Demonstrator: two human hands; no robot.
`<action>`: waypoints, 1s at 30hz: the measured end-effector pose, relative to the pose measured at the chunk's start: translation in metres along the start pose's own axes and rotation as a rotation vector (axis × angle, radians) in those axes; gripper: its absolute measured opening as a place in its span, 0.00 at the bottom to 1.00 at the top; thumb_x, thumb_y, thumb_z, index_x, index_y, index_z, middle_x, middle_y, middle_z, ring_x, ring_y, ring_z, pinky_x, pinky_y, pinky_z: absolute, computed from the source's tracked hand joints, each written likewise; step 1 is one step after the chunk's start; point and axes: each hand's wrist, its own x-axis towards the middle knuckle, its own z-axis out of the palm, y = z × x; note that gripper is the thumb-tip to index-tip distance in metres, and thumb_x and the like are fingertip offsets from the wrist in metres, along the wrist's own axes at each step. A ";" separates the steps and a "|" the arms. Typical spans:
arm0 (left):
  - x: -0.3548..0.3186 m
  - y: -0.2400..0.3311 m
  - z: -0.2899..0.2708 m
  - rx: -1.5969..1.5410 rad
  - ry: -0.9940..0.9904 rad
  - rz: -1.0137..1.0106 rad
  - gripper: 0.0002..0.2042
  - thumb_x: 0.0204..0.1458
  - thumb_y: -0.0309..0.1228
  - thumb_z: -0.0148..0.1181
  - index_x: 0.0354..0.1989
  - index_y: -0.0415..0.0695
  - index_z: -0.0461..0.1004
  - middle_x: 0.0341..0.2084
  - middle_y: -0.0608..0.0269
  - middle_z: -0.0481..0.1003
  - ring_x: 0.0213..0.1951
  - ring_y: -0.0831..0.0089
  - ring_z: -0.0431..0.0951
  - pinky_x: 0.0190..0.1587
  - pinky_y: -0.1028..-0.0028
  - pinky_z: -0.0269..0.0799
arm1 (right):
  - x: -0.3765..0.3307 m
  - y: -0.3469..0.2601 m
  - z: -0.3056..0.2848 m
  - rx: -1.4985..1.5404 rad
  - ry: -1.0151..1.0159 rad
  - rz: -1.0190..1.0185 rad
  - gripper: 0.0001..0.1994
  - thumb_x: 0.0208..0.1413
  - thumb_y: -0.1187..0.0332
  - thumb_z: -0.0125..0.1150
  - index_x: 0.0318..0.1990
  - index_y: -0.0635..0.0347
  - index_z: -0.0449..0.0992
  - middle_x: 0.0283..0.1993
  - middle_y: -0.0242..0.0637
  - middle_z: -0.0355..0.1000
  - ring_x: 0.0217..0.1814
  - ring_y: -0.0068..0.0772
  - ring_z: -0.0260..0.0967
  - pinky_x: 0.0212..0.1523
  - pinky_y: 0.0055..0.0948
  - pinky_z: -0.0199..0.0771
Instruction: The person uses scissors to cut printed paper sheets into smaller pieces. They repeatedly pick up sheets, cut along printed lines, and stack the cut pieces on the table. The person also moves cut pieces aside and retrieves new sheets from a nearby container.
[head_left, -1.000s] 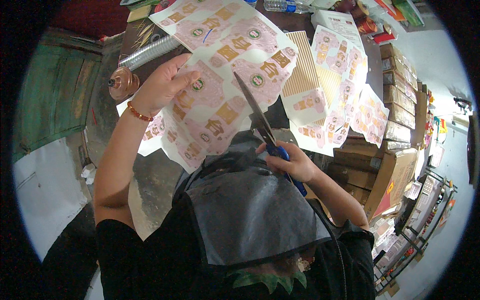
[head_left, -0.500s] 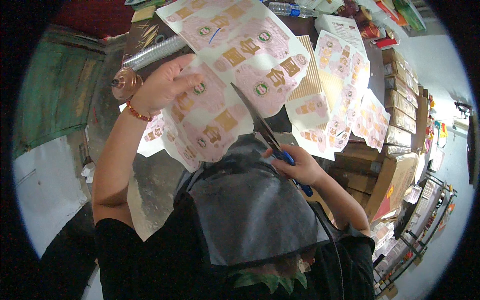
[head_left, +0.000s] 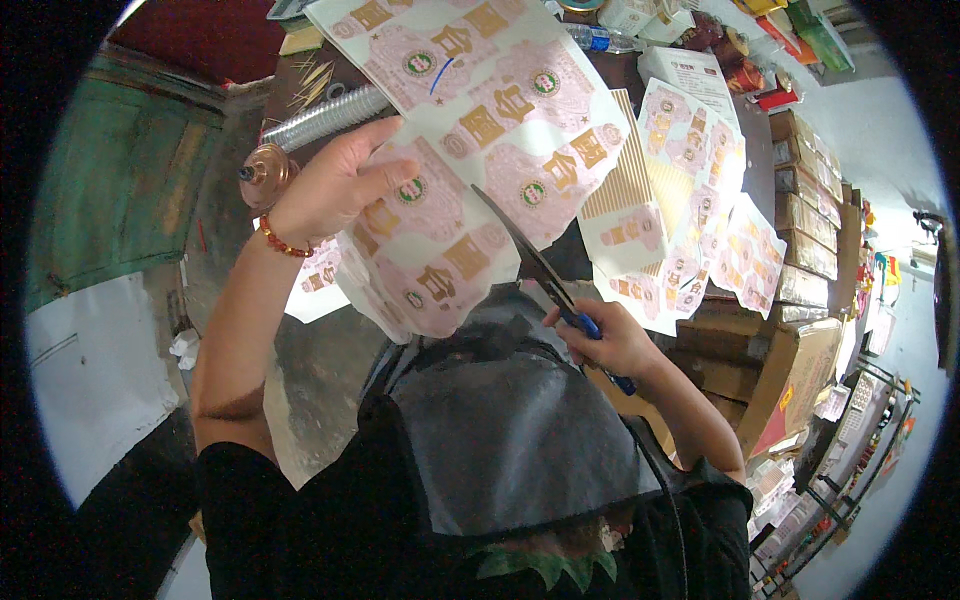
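A large white sheet [head_left: 480, 125] printed with pink patches, gold blocks and small green-ringed emblems hangs over the table's near edge. My left hand [head_left: 345, 190], a beaded bracelet at its wrist, grips the sheet's left side with the thumb on top and the fingers mostly hidden behind. In my right hand [head_left: 605, 340] are dark-bladed scissors [head_left: 530, 255] with blue handles. Their blades point up and left into a slit that runs in from the sheet's lower edge. The part left of the slit droops toward my dark grey apron [head_left: 500, 430].
More printed sheets [head_left: 690, 150] and a gold-striped sheet [head_left: 615, 185] lie to the right. Beyond my left hand are a ribbed clear tube [head_left: 330, 118], a copper-coloured spool [head_left: 267, 175] and thin sticks [head_left: 312, 85]. Cardboard boxes [head_left: 790, 385] are stacked at right; a plastic bottle [head_left: 605, 38] lies behind.
The whole view has shifted slightly, moving everything a little to the right and down. Both hands keep their holds, and the scissors stay in the slit at nearly the same spot on the sheet.
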 end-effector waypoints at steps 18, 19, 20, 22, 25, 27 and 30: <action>-0.005 0.020 0.002 0.012 -0.160 0.035 0.25 0.56 0.30 0.55 0.61 0.39 0.57 0.51 0.65 0.69 0.50 0.80 0.69 0.53 0.76 0.64 | 0.007 -0.014 0.011 0.184 -0.094 0.032 0.10 0.58 0.66 0.54 0.44 0.58 0.73 0.17 0.24 0.64 0.16 0.13 0.58 0.18 0.15 0.57; -0.005 0.021 0.002 0.027 -0.158 0.049 0.25 0.56 0.30 0.55 0.62 0.40 0.57 0.51 0.64 0.69 0.50 0.80 0.69 0.53 0.76 0.64 | 0.007 -0.015 0.011 0.176 -0.090 0.038 0.10 0.58 0.66 0.54 0.44 0.58 0.73 0.17 0.25 0.64 0.16 0.13 0.59 0.18 0.15 0.57; -0.005 0.021 0.001 0.042 -0.157 0.063 0.25 0.56 0.30 0.55 0.62 0.40 0.57 0.51 0.64 0.69 0.50 0.80 0.69 0.53 0.76 0.64 | 0.007 -0.015 0.011 0.183 -0.096 0.042 0.10 0.58 0.65 0.54 0.44 0.58 0.73 0.17 0.25 0.65 0.16 0.14 0.60 0.19 0.17 0.59; -0.005 0.029 0.003 0.065 -0.189 0.034 0.25 0.56 0.31 0.55 0.61 0.40 0.57 0.51 0.65 0.69 0.49 0.80 0.69 0.52 0.76 0.65 | 0.008 -0.015 0.011 0.197 -0.100 0.049 0.11 0.58 0.64 0.55 0.45 0.59 0.73 0.18 0.27 0.66 0.18 0.16 0.62 0.20 0.19 0.63; -0.007 0.043 0.007 0.090 -0.254 -0.006 0.25 0.56 0.32 0.55 0.60 0.38 0.58 0.51 0.66 0.69 0.47 0.81 0.69 0.49 0.77 0.65 | 0.012 -0.016 0.013 0.269 -0.133 -0.007 0.12 0.58 0.63 0.55 0.44 0.59 0.72 0.19 0.27 0.66 0.17 0.16 0.62 0.18 0.18 0.63; -0.002 0.032 0.007 0.101 -0.267 0.096 0.25 0.56 0.32 0.55 0.61 0.38 0.58 0.50 0.66 0.69 0.46 0.81 0.69 0.48 0.77 0.66 | 0.014 -0.016 0.014 0.240 -0.122 -0.046 0.12 0.58 0.62 0.54 0.44 0.59 0.72 0.18 0.27 0.66 0.17 0.16 0.62 0.18 0.18 0.62; -0.001 0.033 0.011 0.117 -0.194 0.125 0.26 0.56 0.32 0.55 0.61 0.39 0.57 0.48 0.66 0.70 0.45 0.82 0.69 0.46 0.78 0.66 | 0.014 -0.019 0.018 0.266 -0.109 -0.040 0.12 0.59 0.62 0.53 0.44 0.59 0.72 0.18 0.27 0.66 0.17 0.15 0.62 0.18 0.18 0.62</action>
